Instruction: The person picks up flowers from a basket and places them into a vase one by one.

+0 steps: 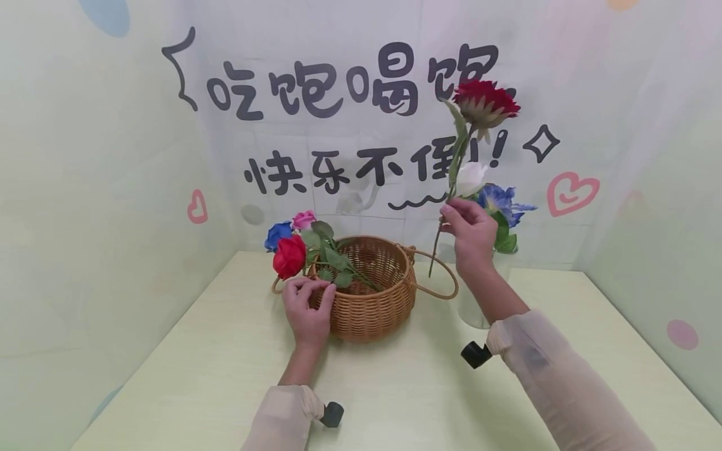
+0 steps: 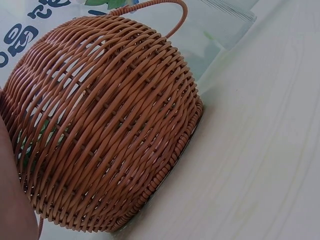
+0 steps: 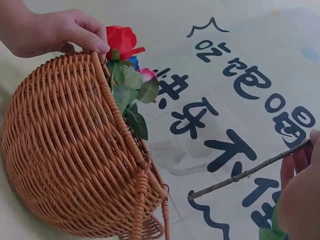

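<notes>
A round brown wicker basket [image 1: 369, 316] stands on the table, with a red rose [image 1: 289, 257], a blue rose [image 1: 279, 237] and a pink rose [image 1: 304, 220] leaning over its left side. My left hand [image 1: 307, 313] pinches the basket's near left rim, close to the red rose. In my right hand [image 1: 474, 235] is the stem of a tall red flower [image 1: 486, 103], pinched between thumb and fingers. The bloom points up, and the bare stem end hangs near the basket's right handle. The right wrist view shows that stem [image 3: 245, 174] beside the basket.
Behind my right hand, a clear vase [image 1: 472, 312] holds a white flower [image 1: 471, 178] and a blue flower [image 1: 501, 202], partly hidden by the hand. The basket's right loop handle [image 1: 451, 282] sticks out towards it. A printed curtain [image 1: 338, 138] encloses the pale table [image 1: 383, 401].
</notes>
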Available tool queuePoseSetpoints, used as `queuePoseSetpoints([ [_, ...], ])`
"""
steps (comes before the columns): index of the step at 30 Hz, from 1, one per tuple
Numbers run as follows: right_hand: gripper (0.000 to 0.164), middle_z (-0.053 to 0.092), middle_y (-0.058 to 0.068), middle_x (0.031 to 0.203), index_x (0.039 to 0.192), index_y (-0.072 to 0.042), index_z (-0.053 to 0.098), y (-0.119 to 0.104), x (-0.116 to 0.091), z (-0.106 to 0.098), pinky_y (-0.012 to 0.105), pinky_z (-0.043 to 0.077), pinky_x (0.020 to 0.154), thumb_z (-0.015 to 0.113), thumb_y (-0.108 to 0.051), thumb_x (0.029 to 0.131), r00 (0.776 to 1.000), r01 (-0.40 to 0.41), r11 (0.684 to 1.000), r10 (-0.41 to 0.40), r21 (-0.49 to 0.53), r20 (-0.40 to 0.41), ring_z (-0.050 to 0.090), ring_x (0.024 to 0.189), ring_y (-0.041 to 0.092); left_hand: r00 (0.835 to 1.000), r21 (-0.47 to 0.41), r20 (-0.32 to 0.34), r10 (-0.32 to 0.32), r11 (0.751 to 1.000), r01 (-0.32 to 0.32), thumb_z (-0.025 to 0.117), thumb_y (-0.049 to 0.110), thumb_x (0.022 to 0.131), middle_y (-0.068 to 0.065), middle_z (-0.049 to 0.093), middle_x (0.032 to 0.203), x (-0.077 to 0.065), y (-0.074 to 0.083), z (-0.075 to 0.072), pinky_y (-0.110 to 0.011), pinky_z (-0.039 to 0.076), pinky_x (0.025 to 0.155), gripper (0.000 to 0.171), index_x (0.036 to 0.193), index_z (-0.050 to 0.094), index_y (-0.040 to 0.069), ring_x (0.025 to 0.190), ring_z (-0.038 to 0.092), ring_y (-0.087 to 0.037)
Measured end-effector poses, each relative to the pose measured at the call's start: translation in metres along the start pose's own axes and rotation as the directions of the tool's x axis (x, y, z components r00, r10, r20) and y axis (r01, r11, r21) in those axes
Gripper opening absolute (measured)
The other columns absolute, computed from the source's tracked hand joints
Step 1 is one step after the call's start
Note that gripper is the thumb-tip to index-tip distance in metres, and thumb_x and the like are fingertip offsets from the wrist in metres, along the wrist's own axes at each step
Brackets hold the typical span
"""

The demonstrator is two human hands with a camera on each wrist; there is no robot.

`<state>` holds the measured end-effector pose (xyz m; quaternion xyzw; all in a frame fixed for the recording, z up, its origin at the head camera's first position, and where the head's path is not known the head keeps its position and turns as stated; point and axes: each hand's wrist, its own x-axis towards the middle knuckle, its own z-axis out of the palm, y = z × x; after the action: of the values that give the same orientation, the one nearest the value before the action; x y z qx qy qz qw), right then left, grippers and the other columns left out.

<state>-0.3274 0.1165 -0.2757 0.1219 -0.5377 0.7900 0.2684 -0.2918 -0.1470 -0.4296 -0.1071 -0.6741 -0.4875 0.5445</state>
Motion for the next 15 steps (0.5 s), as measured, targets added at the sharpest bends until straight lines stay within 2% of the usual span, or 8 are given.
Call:
queuePoseSetpoints([
  [5,0.017,0.067,0.013,0.088,0.102,0.008,0.067,-0.008,0.006,-0.009,0.027,0.055,0.064,0.070,0.005,0.085,0.999,-0.011,1.000,0.012,0.026,-0.031,0.064,0.072,0.020,1.000,0.001,0.011,-0.025,1.000,0.025,0.077,0.012,0.081,-0.014,0.052,0.095,0.000,0.001,-0.001,-0.036,0.034,0.090,0.007,0.083,0.073,0.007,0.101,0.047,-0.026],
  [9,0.021,0.067,0.012,0.089,0.105,0.009,0.066,-0.017,0.009,-0.014,0.027,0.055,0.066,0.069,0.004,0.086,0.999,-0.014,1.000,0.015,0.020,-0.052,0.065,0.072,0.018,0.999,0.010,0.018,-0.038,0.999,0.038,0.077,0.012,0.081,-0.012,0.052,0.096,0.000,0.003,-0.001,-0.037,0.034,0.091,0.008,0.083,0.072,0.006,0.102,0.047,-0.024],
  [15,0.029,0.065,0.009,0.092,0.112,0.009,0.065,-0.026,0.009,-0.022,0.024,0.054,0.070,0.071,-0.004,0.087,0.995,-0.011,0.999,0.007,-0.038,-0.103,0.065,0.077,0.019,1.000,0.004,0.010,-0.025,1.000,0.025,0.078,0.009,0.079,-0.014,0.052,0.094,0.000,0.001,-0.001,-0.037,0.033,0.089,0.007,0.083,0.073,0.006,0.100,0.047,-0.027],
])
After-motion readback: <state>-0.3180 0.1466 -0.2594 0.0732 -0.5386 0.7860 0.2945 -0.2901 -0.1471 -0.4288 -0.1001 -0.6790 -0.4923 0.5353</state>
